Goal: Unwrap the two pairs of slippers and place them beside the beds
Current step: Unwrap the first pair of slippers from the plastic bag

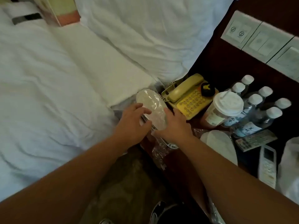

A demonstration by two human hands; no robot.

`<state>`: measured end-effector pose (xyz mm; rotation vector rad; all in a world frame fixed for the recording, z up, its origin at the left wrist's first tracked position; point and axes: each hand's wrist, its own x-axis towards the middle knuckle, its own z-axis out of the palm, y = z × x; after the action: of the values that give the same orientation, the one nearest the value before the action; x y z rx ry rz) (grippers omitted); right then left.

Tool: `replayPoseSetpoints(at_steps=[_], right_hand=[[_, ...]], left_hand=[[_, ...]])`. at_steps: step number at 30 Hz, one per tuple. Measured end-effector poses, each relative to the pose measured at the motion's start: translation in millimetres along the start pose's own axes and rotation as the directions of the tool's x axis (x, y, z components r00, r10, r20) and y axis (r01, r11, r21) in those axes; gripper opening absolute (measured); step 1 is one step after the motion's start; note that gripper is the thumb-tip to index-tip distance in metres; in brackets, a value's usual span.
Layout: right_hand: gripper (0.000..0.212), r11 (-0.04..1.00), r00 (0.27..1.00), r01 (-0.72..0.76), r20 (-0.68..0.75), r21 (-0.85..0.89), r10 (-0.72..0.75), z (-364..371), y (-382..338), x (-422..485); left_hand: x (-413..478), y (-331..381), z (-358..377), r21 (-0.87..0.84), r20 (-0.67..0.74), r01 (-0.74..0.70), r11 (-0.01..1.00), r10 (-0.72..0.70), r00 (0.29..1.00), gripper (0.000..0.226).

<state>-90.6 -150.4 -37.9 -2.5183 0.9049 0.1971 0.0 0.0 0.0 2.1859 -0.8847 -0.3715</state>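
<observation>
A white pair of slippers in clear plastic wrap (pixel 152 105) is held over the gap between the bed (pixel 48 75) and the dark nightstand (pixel 218 71). My left hand (pixel 134 122) grips its left side with fingers over the top. My right hand (pixel 175 125) clasps its right side and lower end. A second pair of white slippers (pixel 217 145) lies flat on the nightstand near the front, with crinkled plastic by its left edge. Loose clear wrap (pixel 159 155) hangs below my hands.
On the nightstand stand a yellow telephone (pixel 186 96), a lidded drink cup (pixel 224 107), several water bottles (pixel 262 104) and two remote controls (pixel 257 140). A white bag (pixel 289 167) sits at the right edge. White pillows (pixel 145 34) lie on the bed. My shoes (pixel 161 209) stand on patterned carpet.
</observation>
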Motion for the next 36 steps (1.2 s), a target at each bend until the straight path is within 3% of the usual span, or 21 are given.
replayPoseSetpoints(at_steps=[4, 9, 17, 22, 25, 27, 29, 32, 36], right_hand=[[0.134, 0.994, 0.997, -0.049, 0.05, -0.099, 0.054, 23.3, 5.7, -0.6], [0.119, 0.997, 0.997, 0.014, -0.072, -0.076, -0.02, 21.2, 4.6, -10.4], [0.11, 0.984, 0.971, 0.062, -0.24, 0.168, -0.02, -67.1, -1.0, -76.5], [0.109, 0.87, 0.961, 0.165, -0.272, 0.465, -0.036, -122.2, 9.6, -129.3], [0.106, 0.79, 0.953, 0.237, -0.294, 0.565, -0.076, -140.0, 11.6, -161.1], [0.103, 0.753, 0.943, 0.281, -0.317, 0.595, -0.101, -147.1, 10.5, -182.7], [0.101, 0.721, 0.932, 0.322, -0.338, 0.614, -0.128, -153.4, 6.7, -204.6], [0.096, 0.638, 0.92, 0.379, -0.348, 0.671, -0.181, -167.7, -4.9, -238.3], [0.1, 0.534, 0.953, 0.302, -0.239, 0.79, -0.185, -191.7, -21.9, -274.4]], left_hand=[[-15.7, -0.6, 4.0, 0.116, -0.014, -0.004, 0.993, 0.006, 1.0, 0.036], [-48.4, 14.2, -6.1, 0.188, -0.047, -0.024, 0.982, 0.034, 0.998, 0.034], [-89.1, 74.5, -40.6, 0.132, -0.109, -0.001, 0.991, 0.016, 0.994, 0.036], [-111.2, 109.6, -49.0, 0.081, -0.128, -0.032, 0.996, 0.042, 0.991, 0.042], [-125.5, 133.2, -49.5, -0.11, -0.124, 0.045, 0.993, -0.058, 0.991, 0.052], [-137.2, 153.4, -48.7, -0.363, -0.051, 0.16, 0.918, -0.19, 0.98, 0.067], [-147.2, 171.5, -49.3, -0.584, 0.107, 0.253, 0.771, -0.237, 0.966, 0.078], [-156.2, 195.5, -51.0, -0.755, 0.302, 0.25, 0.606, -0.017, 0.953, 0.062], [-160.3, 218.7, -62.3, -0.862, 0.381, 0.293, 0.414, 0.146, 0.913, 0.056]])
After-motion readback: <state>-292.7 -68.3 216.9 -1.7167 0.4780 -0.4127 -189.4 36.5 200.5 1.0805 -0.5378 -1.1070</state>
